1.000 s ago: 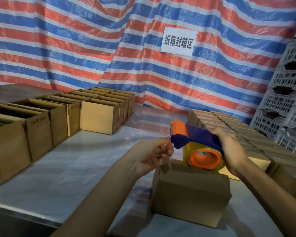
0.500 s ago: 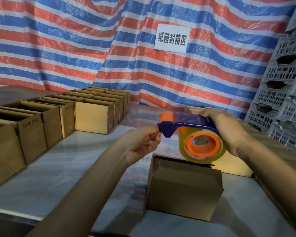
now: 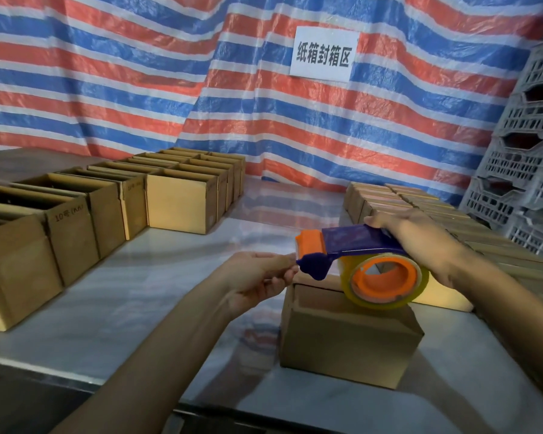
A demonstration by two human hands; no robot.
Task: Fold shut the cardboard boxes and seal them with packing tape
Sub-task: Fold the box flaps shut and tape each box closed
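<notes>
A small cardboard box (image 3: 345, 339) with its top flaps folded down stands on the table in front of me. Just above its top my right hand (image 3: 420, 239) grips a blue and orange tape dispenser (image 3: 358, 255) that carries a roll of clear packing tape (image 3: 386, 280). My left hand (image 3: 261, 277) is at the dispenser's front edge, fingertips pinched together at the blue nose where the tape end comes out. The tape end itself is too thin to make out.
A row of open cardboard boxes (image 3: 76, 220) runs along the left of the white table (image 3: 138, 296). Closed boxes (image 3: 420, 202) are packed in rows at the right. Grey plastic crates (image 3: 530, 151) are stacked at far right. A striped tarp with a paper sign (image 3: 323, 54) hangs behind.
The dispenser rose a little off the box top and levelled out in my right hand. My left hand stayed at its front edge, fingers pinching there.
</notes>
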